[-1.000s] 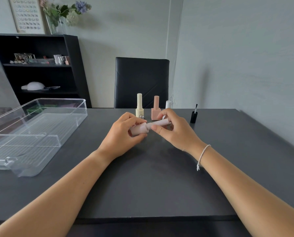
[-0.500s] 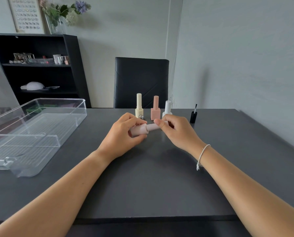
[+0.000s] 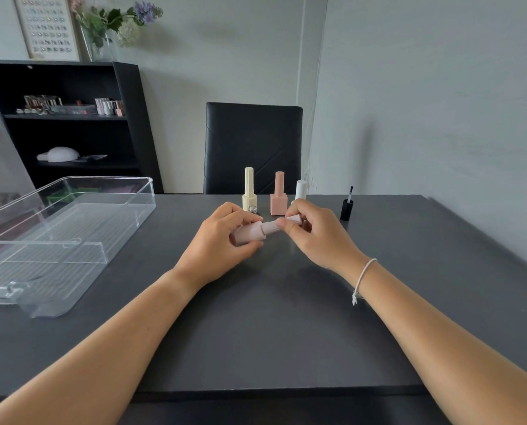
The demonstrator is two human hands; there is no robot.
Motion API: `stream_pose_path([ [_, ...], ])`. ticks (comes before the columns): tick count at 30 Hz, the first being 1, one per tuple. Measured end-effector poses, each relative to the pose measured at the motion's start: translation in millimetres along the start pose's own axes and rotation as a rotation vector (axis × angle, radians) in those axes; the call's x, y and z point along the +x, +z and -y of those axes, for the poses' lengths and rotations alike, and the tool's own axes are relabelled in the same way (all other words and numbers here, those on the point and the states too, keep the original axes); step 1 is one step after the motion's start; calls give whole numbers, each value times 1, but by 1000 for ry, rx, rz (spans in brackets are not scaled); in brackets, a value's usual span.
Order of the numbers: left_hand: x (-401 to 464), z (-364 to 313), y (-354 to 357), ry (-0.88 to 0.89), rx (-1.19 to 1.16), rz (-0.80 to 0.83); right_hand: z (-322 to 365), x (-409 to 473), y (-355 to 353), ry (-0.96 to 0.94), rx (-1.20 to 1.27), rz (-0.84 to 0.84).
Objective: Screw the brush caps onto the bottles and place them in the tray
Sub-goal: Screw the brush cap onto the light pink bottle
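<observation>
I see a dark table (image 3: 286, 332) spanning the view, with a black chair (image 3: 253, 145) behind its far edge and a black shelf unit (image 3: 72, 124) at the back left. A clear plastic tray (image 3: 72, 234) rests on the table's left side, well apart from my hands. My left hand (image 3: 222, 243) is closed around the body of a pale pink bottle (image 3: 250, 233), held on its side above the table centre. My right hand (image 3: 314, 234) pinches the ribbed pink brush cap (image 3: 283, 223) seated on that bottle's neck, thumb and fingers wrapped around it. Behind the hands stand three capped bottles in a row: a cream bottle (image 3: 249, 191), a peach bottle (image 3: 278, 196), and a white bottle (image 3: 301, 190) partly hidden by my right hand. To their right a black cap (image 3: 346, 208) stands inverted, brush pointing up. A small metallic threaded part (image 3: 252, 209) sits just beside the cream bottle's base
</observation>
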State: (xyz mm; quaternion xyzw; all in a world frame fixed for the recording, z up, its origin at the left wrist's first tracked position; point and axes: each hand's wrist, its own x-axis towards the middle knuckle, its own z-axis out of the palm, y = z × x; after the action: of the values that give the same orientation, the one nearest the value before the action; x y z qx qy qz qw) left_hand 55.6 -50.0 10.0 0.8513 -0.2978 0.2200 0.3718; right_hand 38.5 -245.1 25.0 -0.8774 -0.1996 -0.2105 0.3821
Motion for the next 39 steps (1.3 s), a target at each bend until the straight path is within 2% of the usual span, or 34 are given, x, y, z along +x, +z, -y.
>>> stream_pose_path([
  [6, 0, -1, 0, 6, -6, 5, 1, 1, 1, 68, -52, -6],
  [14, 0, -2, -1, 7, -1, -12, 0, 0, 1, -26, 10, 29],
  [32, 0, 0, 0, 23, -12, 8, 3, 0, -1, 4, -35, 0],
  [39, 0, -3, -2, 20, -85, -32, 7, 2, -5, -27, 105, -104],
])
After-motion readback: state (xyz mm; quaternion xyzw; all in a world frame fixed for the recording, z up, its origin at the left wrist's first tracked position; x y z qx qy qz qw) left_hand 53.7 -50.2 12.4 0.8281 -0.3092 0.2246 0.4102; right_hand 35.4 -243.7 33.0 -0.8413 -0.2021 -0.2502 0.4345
